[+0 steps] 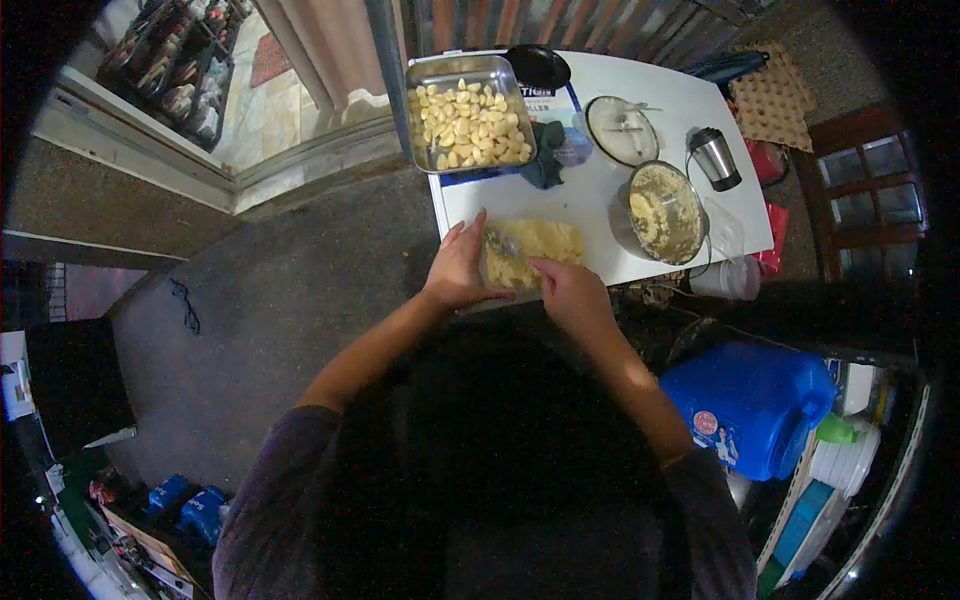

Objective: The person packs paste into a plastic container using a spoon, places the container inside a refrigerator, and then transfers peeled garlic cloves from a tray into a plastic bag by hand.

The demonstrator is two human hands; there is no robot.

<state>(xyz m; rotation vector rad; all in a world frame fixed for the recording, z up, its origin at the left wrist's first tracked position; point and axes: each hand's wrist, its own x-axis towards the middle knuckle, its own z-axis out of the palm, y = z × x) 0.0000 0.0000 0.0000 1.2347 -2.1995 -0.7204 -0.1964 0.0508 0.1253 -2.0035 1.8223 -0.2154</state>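
A clear, low plastic container (486, 285) of minced garlic (550, 240) lies at the near edge of the white table. My left hand (457, 268) grips its left side, thumb along the near edge and fingers up the far end. Closed on the handle of a spoon (508, 245), my right hand (575, 297) is over the container's near right part. The spoon's head rests in the garlic. To the right, a chopper bowl (627, 228) holds more minced garlic. Peeled garlic cloves (470, 120) fill a steel tray at the back left.
On the white table (600, 85) are a round clear lid (622, 130), a steel chopper motor unit (713, 160), a dark cloth (545, 155) and a black bowl (538, 68). A plastic tub (738, 278) is by the right edge. A blue water jug (750, 400) stands at lower right.
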